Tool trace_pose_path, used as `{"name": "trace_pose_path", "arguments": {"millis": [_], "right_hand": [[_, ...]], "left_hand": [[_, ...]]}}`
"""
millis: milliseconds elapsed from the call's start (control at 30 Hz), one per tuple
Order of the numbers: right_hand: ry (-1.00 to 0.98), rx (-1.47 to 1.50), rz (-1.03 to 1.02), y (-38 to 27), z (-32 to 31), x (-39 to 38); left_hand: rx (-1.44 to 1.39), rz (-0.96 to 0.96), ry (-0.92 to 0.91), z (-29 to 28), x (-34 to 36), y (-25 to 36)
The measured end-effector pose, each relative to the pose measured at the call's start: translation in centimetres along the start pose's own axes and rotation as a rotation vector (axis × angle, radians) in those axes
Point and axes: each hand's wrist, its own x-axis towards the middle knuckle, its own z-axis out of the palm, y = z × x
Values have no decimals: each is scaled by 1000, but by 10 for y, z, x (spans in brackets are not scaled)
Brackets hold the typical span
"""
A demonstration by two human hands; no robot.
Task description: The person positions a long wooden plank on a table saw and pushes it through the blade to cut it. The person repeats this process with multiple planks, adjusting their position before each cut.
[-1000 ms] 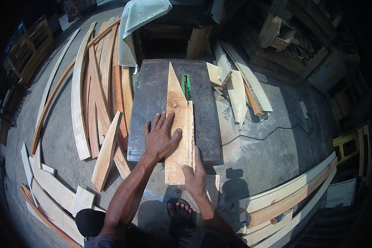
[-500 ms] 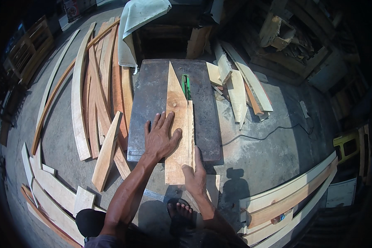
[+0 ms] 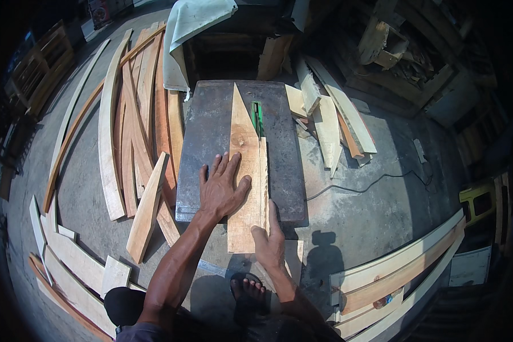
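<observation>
A wooden board (image 3: 245, 188) with a slanted, pointed far end lies lengthwise on a dark metal saw table (image 3: 208, 119). Its right side has a rough edge with a line running alongside. Just past the board's right shoulder is a green slot insert (image 3: 257, 114) in the table; I cannot make out a blade. My left hand (image 3: 222, 185) lies with fingers spread on the board's left edge, partly over the table. At the near right corner, my right hand (image 3: 269, 242) grips the board, thumb on top and index finger stretched along its side; the other fingers are hidden.
Long planks (image 3: 111, 131) lie piled on the floor at left, with a short tapered offcut (image 3: 148, 211) nearer me. More offcuts (image 3: 325, 125) lie right of the table. A cable (image 3: 365, 191) crosses the floor. Stacked boards (image 3: 399, 268) are at lower right; a pale cloth (image 3: 194, 23) hangs behind.
Almost nothing differs. Both hands keep their places on the board, and the whole view has shifted very slightly.
</observation>
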Motion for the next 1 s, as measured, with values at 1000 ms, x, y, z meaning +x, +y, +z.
{"name": "trace_pose_path", "arguments": {"millis": [1000], "right_hand": [[4,30,6,-5,1,1]], "left_hand": [[-8,0,13,1,2,0]]}}
